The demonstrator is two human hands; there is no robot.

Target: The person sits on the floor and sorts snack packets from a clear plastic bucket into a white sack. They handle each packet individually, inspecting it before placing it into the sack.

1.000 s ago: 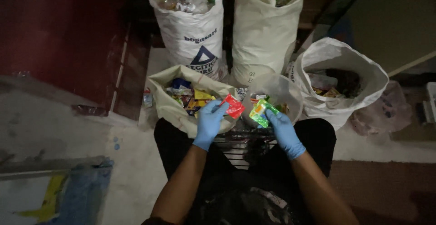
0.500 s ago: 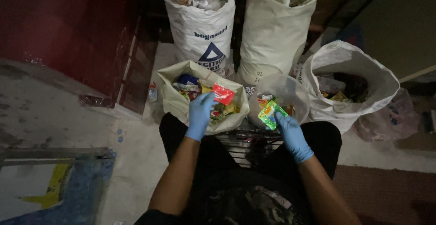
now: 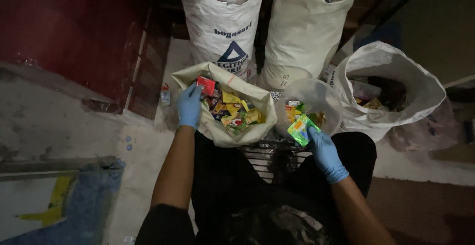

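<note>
Two hands: both gloved blue, I see them clearly.
Left hand [image 3: 189, 105]: fingers pinching red packet [image 3: 206, 85] over wrapper-filled sack [image 3: 257, 101].
Right hand [image 3: 324, 152]: fingers pinching green packet [image 3: 302, 130] at clear tub [image 3: 324, 96] rim.

The single head-worn camera looked steeply down from above the person's lap, facing forward over both forearms toward the sacks [image 3: 222, 32] standing at the top of the frame. It sat near enough that the gloved hands filled the middle, with floor [image 3: 64, 131] at left.
</note>
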